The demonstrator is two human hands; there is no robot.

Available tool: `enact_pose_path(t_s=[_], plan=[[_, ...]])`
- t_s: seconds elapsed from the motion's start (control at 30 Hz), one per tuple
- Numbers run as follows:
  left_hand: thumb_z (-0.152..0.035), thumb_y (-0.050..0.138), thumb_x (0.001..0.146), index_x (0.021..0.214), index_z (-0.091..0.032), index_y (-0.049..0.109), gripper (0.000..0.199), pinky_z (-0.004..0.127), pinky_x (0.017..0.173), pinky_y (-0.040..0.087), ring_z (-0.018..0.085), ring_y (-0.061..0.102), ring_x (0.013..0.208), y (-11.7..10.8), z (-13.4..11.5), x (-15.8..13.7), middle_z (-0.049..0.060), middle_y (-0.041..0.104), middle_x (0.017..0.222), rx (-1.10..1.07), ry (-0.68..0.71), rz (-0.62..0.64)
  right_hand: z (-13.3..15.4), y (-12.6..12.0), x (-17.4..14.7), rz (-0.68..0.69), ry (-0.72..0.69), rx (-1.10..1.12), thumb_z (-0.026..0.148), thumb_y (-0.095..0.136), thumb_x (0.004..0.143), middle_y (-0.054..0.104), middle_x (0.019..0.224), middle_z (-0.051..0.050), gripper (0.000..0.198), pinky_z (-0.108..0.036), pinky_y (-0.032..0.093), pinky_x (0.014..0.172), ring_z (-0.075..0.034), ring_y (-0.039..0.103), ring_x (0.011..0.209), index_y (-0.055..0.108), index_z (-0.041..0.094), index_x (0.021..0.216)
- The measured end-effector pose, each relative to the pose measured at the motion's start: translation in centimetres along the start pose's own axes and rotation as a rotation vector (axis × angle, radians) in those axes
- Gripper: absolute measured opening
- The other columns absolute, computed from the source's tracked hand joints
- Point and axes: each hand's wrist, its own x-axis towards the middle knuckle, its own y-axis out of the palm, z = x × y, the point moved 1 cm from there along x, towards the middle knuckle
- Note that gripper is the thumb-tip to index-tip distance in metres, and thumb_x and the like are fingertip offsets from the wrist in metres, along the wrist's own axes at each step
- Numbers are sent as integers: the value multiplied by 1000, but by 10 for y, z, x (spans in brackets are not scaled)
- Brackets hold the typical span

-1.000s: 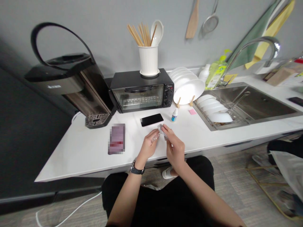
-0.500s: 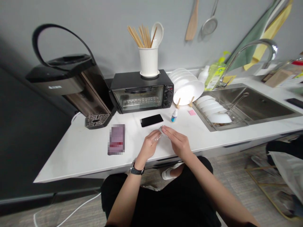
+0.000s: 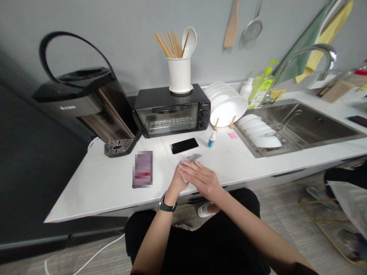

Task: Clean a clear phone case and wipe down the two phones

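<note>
Over the counter's front part my two hands meet around a thin, light grey cloth (image 3: pixel 195 157). My right hand (image 3: pixel 205 180) lies over my left hand, its long fingers pressing the cloth down. A loose corner of cloth sticks out beyond the fingertips. My left hand (image 3: pixel 179 181), with a dark watch at the wrist, is curled underneath; its fingers are mostly covered, and whatever it grips is hidden. Just behind the hands lies a black-screened phone (image 3: pixel 184 146). To its right a small white bottle with a blue label (image 3: pixel 211 139) stands upright.
A blurred-out purple item (image 3: pixel 142 169) lies to the left, near a dark drink dispenser (image 3: pixel 86 99). Behind are a toaster oven (image 3: pixel 172 114) and upright plates (image 3: pixel 228 110). At the right, bowls (image 3: pixel 258 131) sit in the sink (image 3: pixel 323 128). A pink note (image 3: pixel 233 135) lies nearby.
My right hand has moved left and down, from beside my left hand to on top of it. More of the cloth now shows, and the clear piece seen at my left fingers is covered.
</note>
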Motion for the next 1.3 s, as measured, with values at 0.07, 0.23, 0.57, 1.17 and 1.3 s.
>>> enact_pose_path(t_s=[0.07, 0.23, 0.57, 1.17, 1.3], plan=[[-17, 57, 97, 122, -23, 80, 35, 52, 97, 70, 31, 81, 110, 0, -4, 2, 13, 85, 116, -26, 13, 21, -12, -7, -5, 34, -38, -4, 13, 46, 113, 68, 154, -3, 62, -40, 52, 127, -20, 60, 147, 39, 32, 171], [-34, 52, 108, 112, -18, 79, 32, 47, 104, 65, 29, 79, 113, 0, -13, 13, 16, 83, 116, -79, 23, 17, -36, -15, -19, -99, 67, -29, 6, 45, 110, 66, 156, -5, 68, -43, 55, 124, -22, 62, 146, 38, 35, 171], [-43, 52, 107, 132, -38, 79, 38, 53, 107, 61, 32, 74, 125, -1, -7, 13, 0, 83, 127, -23, -27, -36, -2, 15, -10, -322, 437, 52, 3, 46, 106, 64, 159, -3, 73, -50, 57, 123, -29, 62, 146, 45, 40, 168], [-35, 58, 106, 120, -21, 81, 31, 48, 111, 64, 29, 77, 125, 0, -9, 13, 14, 82, 129, -100, 38, -1, -44, -17, -23, -102, 68, 31, 7, 48, 110, 69, 154, -6, 66, -41, 59, 121, -25, 66, 141, 43, 33, 170], [-36, 56, 107, 128, -24, 79, 34, 47, 114, 62, 28, 76, 128, 1, -9, 13, 13, 81, 134, -120, 25, 35, -17, 9, -25, -428, 441, 84, 8, 50, 108, 75, 145, -4, 61, -46, 64, 114, -27, 73, 133, 58, 38, 160]])
